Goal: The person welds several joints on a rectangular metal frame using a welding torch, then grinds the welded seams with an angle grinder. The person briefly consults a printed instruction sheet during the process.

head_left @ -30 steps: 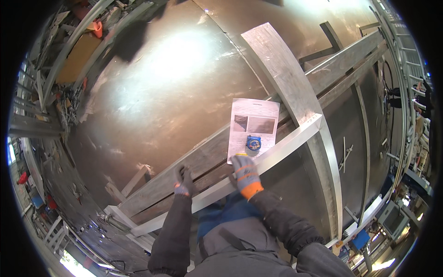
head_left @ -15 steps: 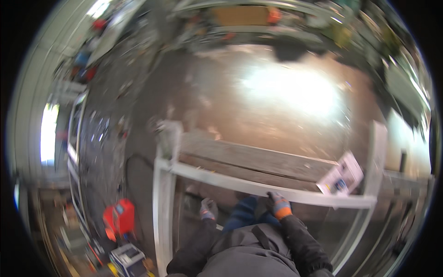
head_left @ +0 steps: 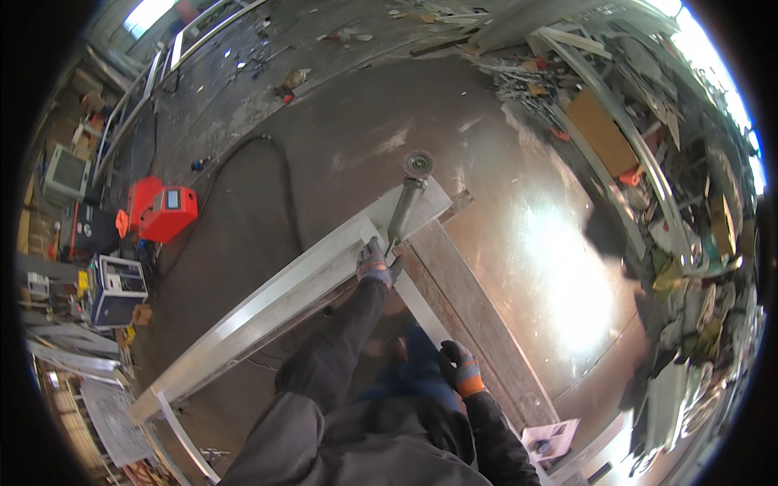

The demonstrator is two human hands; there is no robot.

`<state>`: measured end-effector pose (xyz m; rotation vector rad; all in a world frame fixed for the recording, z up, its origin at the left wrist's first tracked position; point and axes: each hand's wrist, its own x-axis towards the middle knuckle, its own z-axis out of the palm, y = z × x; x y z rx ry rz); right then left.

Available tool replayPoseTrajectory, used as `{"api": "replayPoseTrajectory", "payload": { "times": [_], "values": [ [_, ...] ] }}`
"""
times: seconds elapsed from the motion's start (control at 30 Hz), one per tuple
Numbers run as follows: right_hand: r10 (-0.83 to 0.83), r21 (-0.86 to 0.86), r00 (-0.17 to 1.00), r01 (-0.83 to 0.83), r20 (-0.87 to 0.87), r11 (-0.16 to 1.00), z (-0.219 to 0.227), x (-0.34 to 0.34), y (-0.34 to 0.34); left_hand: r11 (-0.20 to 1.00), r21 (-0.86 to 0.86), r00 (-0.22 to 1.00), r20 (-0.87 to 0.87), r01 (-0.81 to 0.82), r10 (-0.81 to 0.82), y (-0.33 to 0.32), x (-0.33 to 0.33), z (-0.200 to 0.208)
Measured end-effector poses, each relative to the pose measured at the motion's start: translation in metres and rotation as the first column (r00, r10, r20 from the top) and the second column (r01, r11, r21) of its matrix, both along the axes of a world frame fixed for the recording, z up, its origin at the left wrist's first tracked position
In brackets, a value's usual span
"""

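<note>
A pale metal frame point(head_left: 267, 296) of square tubes stands in front of me, one long side running from lower left to upper middle. My left hand point(head_left: 376, 264), in a grey glove, lies at its corner joint, thumb apart from the fingers, close to the rear end of an angle grinder point(head_left: 405, 206). The grinder rests on the frame's end, disc pointing away. My right hand point(head_left: 462, 368), gloved with an orange cuff, has its fingers curled over the frame's crossbar point(head_left: 423, 312).
Wooden planks point(head_left: 478, 312) lie beyond the crossbar, with a printed sheet point(head_left: 551, 439) at their near end. A red machine point(head_left: 162, 209) and a blue-and-white box point(head_left: 117, 290) stand at left. A dark hose point(head_left: 284, 162) crosses the floor. Metal scrap point(head_left: 600, 138) is piled at right.
The view has swung left, bringing the frame's left corner and the grinder to the middle. My left hand has risen from below the crossbar to that corner. My right hand stays at the crossbar.
</note>
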<state>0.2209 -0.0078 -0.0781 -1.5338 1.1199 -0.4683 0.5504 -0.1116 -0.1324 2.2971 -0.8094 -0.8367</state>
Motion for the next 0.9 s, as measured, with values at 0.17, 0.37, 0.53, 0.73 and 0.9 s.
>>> {"api": "replayPoseTrajectory", "payload": {
  "times": [0.17,0.37,0.53,0.73,0.9],
  "values": [
    [-0.031,0.215,1.0,0.031,-0.006,0.976,-0.021,0.058,-0.104,0.916,0.351,0.888,0.333,0.196,-0.318,-0.092,0.003,-0.008],
    [-0.225,0.559,0.901,-0.023,0.37,0.829,-0.103,0.117,-0.232,0.935,0.279,0.968,0.058,0.217,-0.242,-0.13,0.029,-0.052],
    [-0.281,0.728,0.796,-0.268,0.536,0.631,-0.085,0.167,-0.271,0.998,-0.064,0.669,-0.74,0.029,-0.066,-0.077,0.002,-0.041],
    [-0.412,0.787,0.692,-0.388,0.593,0.48,-0.003,0.167,-0.214,0.922,-0.354,0.448,-0.858,-0.159,-0.253,0.011,-0.069,0.021],
    [-0.465,0.822,0.768,-0.138,0.441,0.552,0.029,0.172,-0.196,0.944,0.2,-0.268,-0.955,-0.264,0.127,0.067,-0.073,0.049]
  ]
}}
